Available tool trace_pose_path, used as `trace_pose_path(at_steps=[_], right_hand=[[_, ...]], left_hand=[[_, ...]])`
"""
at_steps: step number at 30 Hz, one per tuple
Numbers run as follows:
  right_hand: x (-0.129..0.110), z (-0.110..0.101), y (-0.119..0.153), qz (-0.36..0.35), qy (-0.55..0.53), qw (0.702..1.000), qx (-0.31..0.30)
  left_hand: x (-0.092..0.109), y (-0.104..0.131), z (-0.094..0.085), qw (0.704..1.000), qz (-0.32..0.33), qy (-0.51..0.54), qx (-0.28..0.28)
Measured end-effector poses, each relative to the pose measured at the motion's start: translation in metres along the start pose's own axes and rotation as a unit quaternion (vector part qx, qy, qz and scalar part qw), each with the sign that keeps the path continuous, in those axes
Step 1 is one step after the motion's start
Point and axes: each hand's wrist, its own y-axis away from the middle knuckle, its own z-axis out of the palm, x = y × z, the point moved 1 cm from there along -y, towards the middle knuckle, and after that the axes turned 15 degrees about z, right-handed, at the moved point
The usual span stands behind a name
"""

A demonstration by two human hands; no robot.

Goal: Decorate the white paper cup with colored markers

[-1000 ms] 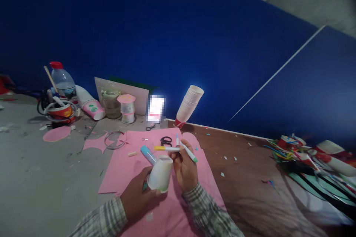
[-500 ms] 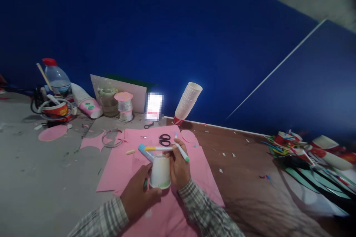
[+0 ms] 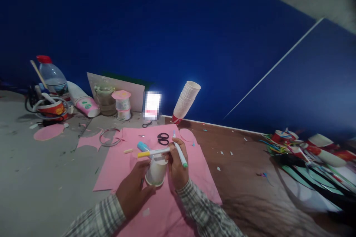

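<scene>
A white paper cup with a green patch near its rim stands upside down, slightly tilted, over the pink paper. My left hand is wrapped around its left side. My right hand is at the cup's upper right and grips two markers: a yellow-ended one lying across above the cup, and a green-ended one slanting over the fingers. Behind the cup lies a light-blue tube-like object. Black-handled scissors rest on the paper just beyond.
A tall stack of paper cups leans at the back. Behind left are a glass jar, a pink-topped cup piece, a bottle and a red container. Cups and strips are piled at right.
The cup has tilted and shifted slightly left in my hands. The yellow-ended marker has dipped at its yellow end and moved left. The whole view has shifted slightly.
</scene>
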Motion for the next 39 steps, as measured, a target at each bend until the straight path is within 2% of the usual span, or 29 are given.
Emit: trace_pose_path(at_steps=[3, 7, 10, 14, 17, 24, 32, 39], right_hand=[[-0.002, 0.0, 0.001, -0.006, 0.001, 1.0, -0.001], [-0.007, 0.0, 0.0, -0.021, -0.03, 0.999, 0.0], [-0.009, -0.002, -0.003, -0.021, -0.047, 0.999, 0.002], [-0.007, -0.004, -0.007, -0.017, -0.034, 0.999, 0.009], [-0.006, -0.004, -0.01, -0.021, -0.027, 0.999, 0.021], [-0.008, -0.003, -0.013, -0.02, -0.03, 0.999, 0.039], [0.0, -0.008, -0.014, -0.062, 0.049, 0.997, 0.017], [-0.001, -0.007, -0.019, -0.082, 0.098, 0.992, 0.014]], left_hand=[[0.003, -0.001, -0.004, 0.999, 0.038, -0.001, 0.02], [0.0, -0.004, -0.015, 0.998, -0.014, 0.031, 0.052], [-0.006, -0.009, -0.024, 0.989, -0.047, 0.114, 0.085], [-0.017, -0.014, -0.031, 0.944, -0.099, 0.279, 0.143], [-0.023, -0.015, -0.033, 0.913, -0.129, 0.355, 0.155], [-0.032, -0.018, -0.043, 0.937, -0.062, 0.282, 0.195], [-0.022, -0.023, -0.049, 0.94, -0.119, 0.256, 0.189], [-0.02, -0.024, -0.049, 0.955, -0.111, 0.208, 0.183]])
